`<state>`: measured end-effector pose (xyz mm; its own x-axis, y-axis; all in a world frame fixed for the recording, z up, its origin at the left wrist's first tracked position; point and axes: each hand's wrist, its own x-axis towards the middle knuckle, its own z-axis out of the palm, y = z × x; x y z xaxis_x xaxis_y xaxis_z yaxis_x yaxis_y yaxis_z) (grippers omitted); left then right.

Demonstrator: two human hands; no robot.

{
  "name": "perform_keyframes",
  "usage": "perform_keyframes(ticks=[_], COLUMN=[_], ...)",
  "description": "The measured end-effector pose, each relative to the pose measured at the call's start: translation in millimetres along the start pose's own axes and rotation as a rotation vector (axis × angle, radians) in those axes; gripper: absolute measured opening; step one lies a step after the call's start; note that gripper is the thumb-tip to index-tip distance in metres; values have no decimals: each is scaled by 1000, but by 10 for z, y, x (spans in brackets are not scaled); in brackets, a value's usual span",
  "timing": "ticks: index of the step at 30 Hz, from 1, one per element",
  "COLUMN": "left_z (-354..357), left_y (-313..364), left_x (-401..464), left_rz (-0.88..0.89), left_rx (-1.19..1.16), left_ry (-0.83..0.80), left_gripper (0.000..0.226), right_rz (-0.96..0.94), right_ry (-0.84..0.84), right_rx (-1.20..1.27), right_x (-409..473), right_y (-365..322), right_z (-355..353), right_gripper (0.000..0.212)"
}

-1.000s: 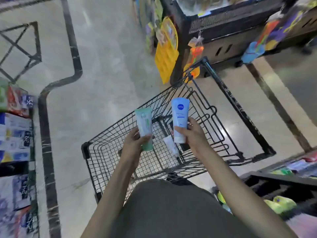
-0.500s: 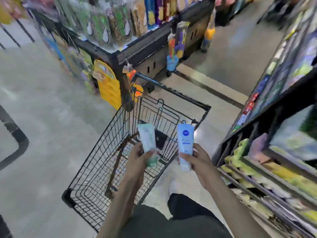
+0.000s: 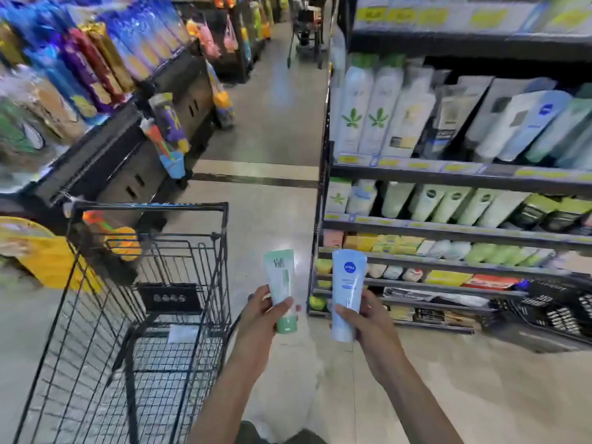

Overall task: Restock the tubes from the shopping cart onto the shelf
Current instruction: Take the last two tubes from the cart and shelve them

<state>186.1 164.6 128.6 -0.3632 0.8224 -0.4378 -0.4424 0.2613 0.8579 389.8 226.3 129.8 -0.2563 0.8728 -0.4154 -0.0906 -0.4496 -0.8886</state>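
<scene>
My left hand grips a pale green tube, held upright with its green cap down. Beside it, my right hand holds a light blue tube with a round dark blue logo, also cap down. Both tubes hover over the floor, to the right of the black wire shopping cart. A white item lies on the cart's bottom. The shelf stands to the right, its rows filled with white, green and blue tubes.
A black display stand with hanging toys and bright packets stands left of the aisle, behind the cart. A black plastic basket sits at the shelf's lower right. Another trolley is far down the aisle.
The view has swung right and up, from the cart to the shelf. Both hands, still gripping their tubes, have moved from above the cart's basket to its right side.
</scene>
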Motion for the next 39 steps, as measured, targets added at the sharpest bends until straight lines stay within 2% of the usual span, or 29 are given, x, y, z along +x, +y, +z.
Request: perform_keyframes(ticks=[2, 5, 9, 15, 21, 28, 32, 39], left_z=[419, 1047, 1801, 2481, 3044, 3663, 3918, 4187], left_y=[-172, -445, -792, -1014, -987, -861, -752, -594], left_x=[-89, -313, -590, -735, -543, -129, 127, 428], left_rz=[-18, -49, -69, -79, -71, -29, -30, -9], left_rx=[31, 64, 108, 136, 136, 94, 63, 56], left_ry=[-44, -108, -169, -223, -256, -296, -335, -307], left_gripper=[35, 41, 37, 40, 42, 41, 42, 38], right_rz=[-10, -21, -32, -60, -51, -70, -106, -169], right_ry=[48, 124, 176, 227, 277, 293, 278, 243], right_rx=[20, 62, 78, 123, 141, 113, 79, 69], right_x=[-119, -301, -519, -717, -646, -304, 20, 665], right_y=[-75, -169, -308, -442, -485, -690, -925, -1441], right_z=[-433, -1091, -1868, -2556, -2979, -3344, -3462, -3559], right_gripper=[54, 45, 59, 68, 59, 60, 58, 63])
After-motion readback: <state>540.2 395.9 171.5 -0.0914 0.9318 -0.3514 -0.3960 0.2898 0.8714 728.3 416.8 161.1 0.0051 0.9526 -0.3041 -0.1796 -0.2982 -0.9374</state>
